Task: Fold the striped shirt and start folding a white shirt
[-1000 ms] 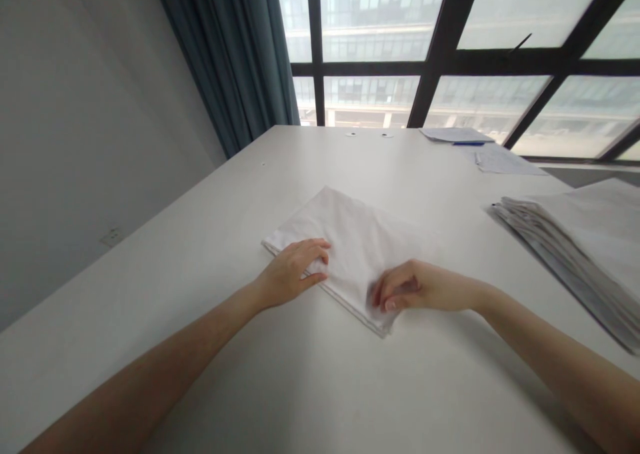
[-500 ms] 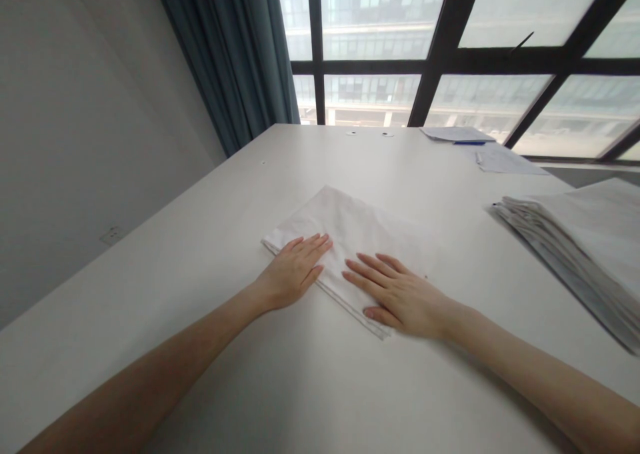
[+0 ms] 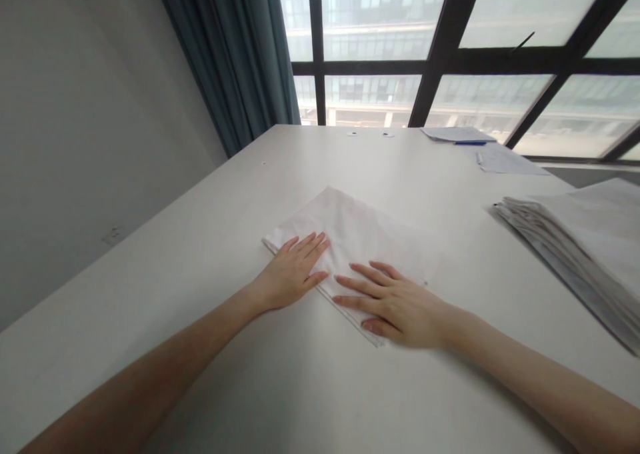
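Observation:
A folded white cloth (image 3: 345, 224) lies flat at an angle on the white table, its layered edge facing me. My left hand (image 3: 293, 271) rests palm down on its left part, fingers stretched out and thumb apart. On the cloth's near right part my right hand (image 3: 395, 304) lies flat with its fingers spread, pointing left. Neither hand grips the fabric. The right hand and wrist hide part of the cloth's right side. Faint wrinkles run across the cloth's upper face.
A thick stack of folded white cloths (image 3: 585, 234) sits at the table's right edge. Sheets of paper (image 3: 457, 134) and a blue pen (image 3: 470, 143) lie at the far right. A blue curtain (image 3: 240, 54) and windows stand behind the table (image 3: 200, 241).
My right hand has slid slightly toward me and to the left, its fingers more spread. The cloth's near corner has shifted a little. My left hand has barely moved, its thumb a bit farther out.

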Demonstrator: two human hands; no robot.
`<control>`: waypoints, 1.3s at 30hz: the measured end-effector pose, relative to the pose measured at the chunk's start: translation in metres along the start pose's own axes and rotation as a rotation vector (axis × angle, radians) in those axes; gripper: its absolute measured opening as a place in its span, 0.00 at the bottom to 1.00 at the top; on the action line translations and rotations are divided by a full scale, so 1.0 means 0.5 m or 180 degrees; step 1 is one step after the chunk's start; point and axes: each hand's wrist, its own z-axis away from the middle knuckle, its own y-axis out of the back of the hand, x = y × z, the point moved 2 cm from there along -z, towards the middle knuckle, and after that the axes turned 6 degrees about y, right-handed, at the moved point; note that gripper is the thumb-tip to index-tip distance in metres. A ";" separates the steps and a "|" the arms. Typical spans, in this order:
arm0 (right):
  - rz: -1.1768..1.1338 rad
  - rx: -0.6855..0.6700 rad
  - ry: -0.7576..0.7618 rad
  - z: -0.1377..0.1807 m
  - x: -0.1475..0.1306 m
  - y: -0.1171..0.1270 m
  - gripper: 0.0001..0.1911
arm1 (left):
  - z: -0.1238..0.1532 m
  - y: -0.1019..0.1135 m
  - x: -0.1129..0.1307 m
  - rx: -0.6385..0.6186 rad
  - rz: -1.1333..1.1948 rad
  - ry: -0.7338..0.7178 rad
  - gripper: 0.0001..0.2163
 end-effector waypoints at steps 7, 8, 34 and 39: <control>-0.0305 0.1008 -0.0351 0.018 0.052 0.031 0.17 | 0.001 0.005 -0.002 -0.0111 0.0098 -0.0023 0.30; -0.0097 0.1208 -0.0596 0.025 0.069 0.033 0.17 | 0.001 0.005 -0.002 -0.0113 0.0122 -0.0033 0.30; 0.1851 0.0286 -0.1132 0.003 -0.117 -0.013 0.21 | -0.006 -0.009 -0.021 0.0188 0.0040 0.0918 0.26; 0.1050 0.0562 -0.1041 0.007 -0.052 0.055 0.16 | -0.003 -0.018 -0.027 0.0305 0.0071 0.0792 0.26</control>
